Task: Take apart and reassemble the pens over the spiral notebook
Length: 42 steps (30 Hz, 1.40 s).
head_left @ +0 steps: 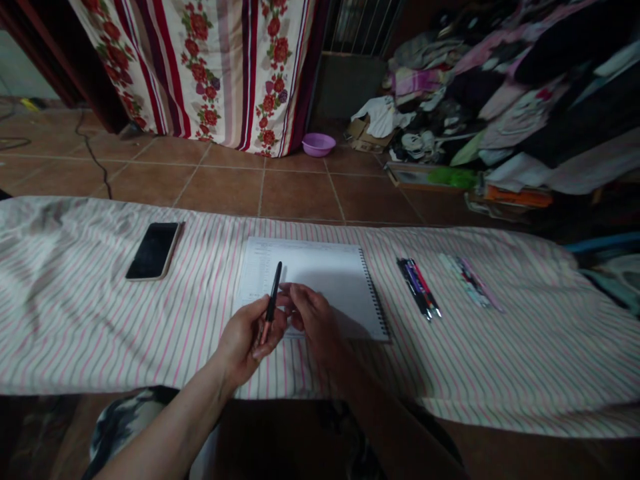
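Note:
My left hand is closed around a black pen with a copper-coloured lower part, its black end tilted up and away from me. Beside it, my right hand has its fingers loosely bent toward the left fingertips, with nothing visible in them. Both hands are over the near part of a spiral notebook, which lies on a striped cloth with its coil on the right. The page is mostly white, with faint print down its left side.
A phone lies to the left of the notebook. On the right rest a group of dark, purple and red pens and a second group of pale pens. Beyond the cloth are a tiled floor, a purple basin and piled clothes.

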Each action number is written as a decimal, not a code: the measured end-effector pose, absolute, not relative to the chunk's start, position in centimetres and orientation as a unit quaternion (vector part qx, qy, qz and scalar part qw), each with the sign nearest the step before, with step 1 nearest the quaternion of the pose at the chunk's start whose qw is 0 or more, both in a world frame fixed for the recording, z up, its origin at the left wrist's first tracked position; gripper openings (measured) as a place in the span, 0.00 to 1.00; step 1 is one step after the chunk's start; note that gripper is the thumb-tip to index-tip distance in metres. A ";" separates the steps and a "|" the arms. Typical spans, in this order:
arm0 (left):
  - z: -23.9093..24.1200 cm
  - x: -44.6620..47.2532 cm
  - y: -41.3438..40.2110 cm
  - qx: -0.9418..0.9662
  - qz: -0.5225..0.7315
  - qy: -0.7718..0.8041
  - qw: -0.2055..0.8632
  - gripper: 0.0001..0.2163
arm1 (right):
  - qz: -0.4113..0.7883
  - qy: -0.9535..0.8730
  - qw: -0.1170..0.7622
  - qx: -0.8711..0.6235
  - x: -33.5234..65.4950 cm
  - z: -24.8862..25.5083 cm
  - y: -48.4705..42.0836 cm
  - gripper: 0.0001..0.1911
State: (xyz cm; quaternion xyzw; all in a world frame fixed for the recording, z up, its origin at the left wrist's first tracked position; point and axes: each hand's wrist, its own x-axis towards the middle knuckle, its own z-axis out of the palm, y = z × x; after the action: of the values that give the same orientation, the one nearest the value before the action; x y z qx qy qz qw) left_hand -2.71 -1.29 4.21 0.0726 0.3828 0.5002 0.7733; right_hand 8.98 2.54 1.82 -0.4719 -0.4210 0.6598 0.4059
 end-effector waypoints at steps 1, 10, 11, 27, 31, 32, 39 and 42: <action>4.1 -2.5 -1.4 0.092 0.486 0.389 0.777 0.14 | 0.675 -0.405 0.398 -0.471 9.0 1.8 2.5 0.22; 3.8 -2.5 -1.3 0.143 0.456 0.397 0.784 0.09 | 0.661 -0.399 0.419 -0.478 9.2 1.9 2.6 0.14; 3.9 -2.5 -1.4 0.140 0.454 0.401 0.783 0.09 | 0.662 -0.395 0.427 -0.473 9.2 1.8 2.6 0.14; 3.5 -2.7 -1.6 0.202 0.452 0.451 0.743 0.07 | 0.664 -0.328 0.482 -0.468 9.3 0.7 3.1 0.15; 3.4 -2.7 -1.7 0.212 0.445 0.473 0.730 0.06 | 0.659 -0.314 0.492 -0.475 9.3 0.4 3.3 0.16; 3.4 -2.7 -1.8 0.214 0.445 0.475 0.729 0.06 | 0.655 -0.314 0.494 -0.477 9.3 0.4 3.3 0.16; 3.0 -2.8 -1.9 0.218 0.442 0.471 0.732 0.08 | 0.644 -0.286 0.507 -0.497 9.4 0.5 3.7 0.17; 2.8 -2.8 -1.9 0.230 0.445 0.465 0.730 0.08 | 0.645 -0.272 0.509 -0.500 9.4 0.4 3.9 0.17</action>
State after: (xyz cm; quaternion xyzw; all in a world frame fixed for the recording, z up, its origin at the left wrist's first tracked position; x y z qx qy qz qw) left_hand -2.80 -1.89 2.79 0.2302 0.4646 0.4448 0.7303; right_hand 9.36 3.86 0.43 -0.5000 -0.2723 0.6453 0.5093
